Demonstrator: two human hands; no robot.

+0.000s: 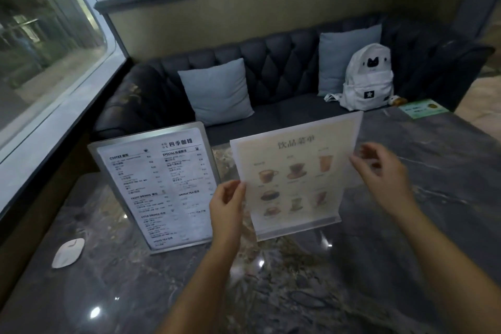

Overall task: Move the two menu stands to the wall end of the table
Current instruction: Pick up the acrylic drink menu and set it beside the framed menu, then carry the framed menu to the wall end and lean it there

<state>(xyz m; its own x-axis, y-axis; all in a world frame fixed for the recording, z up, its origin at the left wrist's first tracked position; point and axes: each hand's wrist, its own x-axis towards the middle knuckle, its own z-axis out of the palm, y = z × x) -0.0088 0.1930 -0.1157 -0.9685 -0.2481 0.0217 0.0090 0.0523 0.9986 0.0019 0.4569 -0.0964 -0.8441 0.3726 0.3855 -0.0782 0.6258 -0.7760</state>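
**Now: both hands at the drinks menu stand**

Upright on marble worktop (406, 225), drinks menu stand (296, 173). Left hand (226, 205) pinching its left edge; right hand (385, 173) fingers spread loose at right edge, blurred. Beside, nearer window: text menu stand (157, 187).

The scene is viewed from one head-worn wide-angle camera, aimed forward and down across the table (406, 266) toward a sofa (284, 68). The near tabletop is seen closely; a window (40, 49) lies left.
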